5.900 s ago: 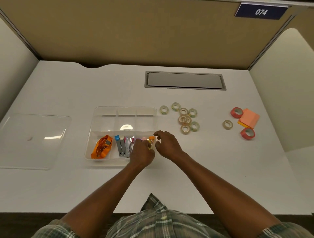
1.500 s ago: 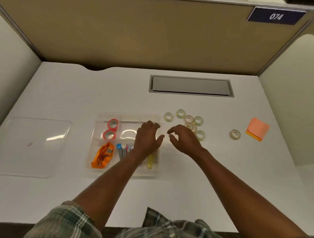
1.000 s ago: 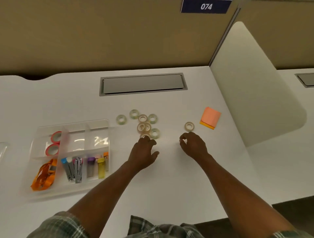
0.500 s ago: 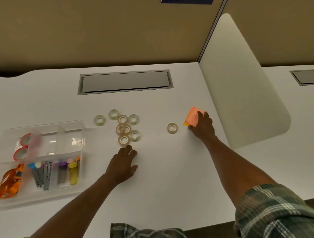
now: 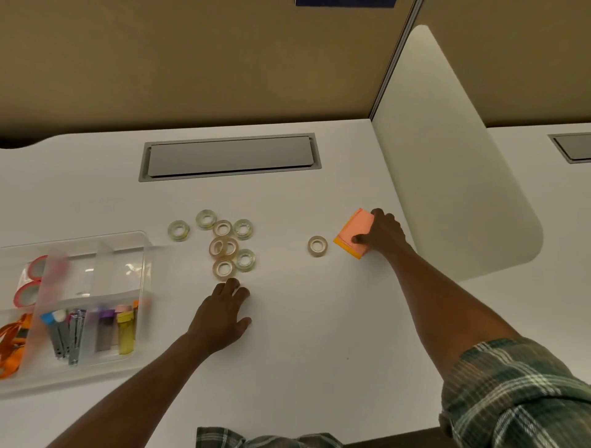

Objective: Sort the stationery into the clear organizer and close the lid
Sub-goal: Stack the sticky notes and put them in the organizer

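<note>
Right hand (image 5: 382,235) over half-hidden sticky notes (image 5: 353,233)

No text can be read: the dark blue sign (image 5: 345,3) on the partition wall is cut off at the top edge.

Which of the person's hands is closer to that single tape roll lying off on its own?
The right hand, gripping the orange sticky notes just right of the lone roll. The left hand rests farther, below-left.

Organizer (image 5: 140,255) cut off at left edge (blurred); orange lanyard (image 5: 12,345) partly cropped.
</note>
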Action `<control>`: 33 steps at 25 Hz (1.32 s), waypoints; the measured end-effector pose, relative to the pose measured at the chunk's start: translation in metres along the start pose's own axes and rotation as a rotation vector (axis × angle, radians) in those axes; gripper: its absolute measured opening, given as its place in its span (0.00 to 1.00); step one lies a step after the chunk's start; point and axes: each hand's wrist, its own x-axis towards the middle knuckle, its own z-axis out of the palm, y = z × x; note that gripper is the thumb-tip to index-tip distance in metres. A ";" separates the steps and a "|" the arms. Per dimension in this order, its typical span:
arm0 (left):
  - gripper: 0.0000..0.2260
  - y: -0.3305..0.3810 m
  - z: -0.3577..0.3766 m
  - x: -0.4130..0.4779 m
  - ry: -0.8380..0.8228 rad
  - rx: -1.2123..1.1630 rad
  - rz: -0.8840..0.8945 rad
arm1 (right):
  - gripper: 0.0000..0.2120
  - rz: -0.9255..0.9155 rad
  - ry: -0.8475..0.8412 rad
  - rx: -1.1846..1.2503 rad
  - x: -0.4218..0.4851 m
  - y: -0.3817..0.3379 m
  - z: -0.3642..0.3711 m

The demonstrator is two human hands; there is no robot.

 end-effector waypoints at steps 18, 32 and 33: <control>0.21 0.099 -0.108 0.039 -0.187 -1.556 -0.265 | 0.17 -0.167 -0.392 1.401 -0.154 -0.044 -0.019; 0.09 0.072 -0.081 0.009 0.216 -1.122 -0.449 | 0.07 -0.060 -0.403 1.323 -0.185 -0.099 0.012; 0.11 0.074 -0.077 0.008 0.293 -0.885 -0.458 | 0.08 -0.063 -0.440 1.353 -0.188 -0.104 0.013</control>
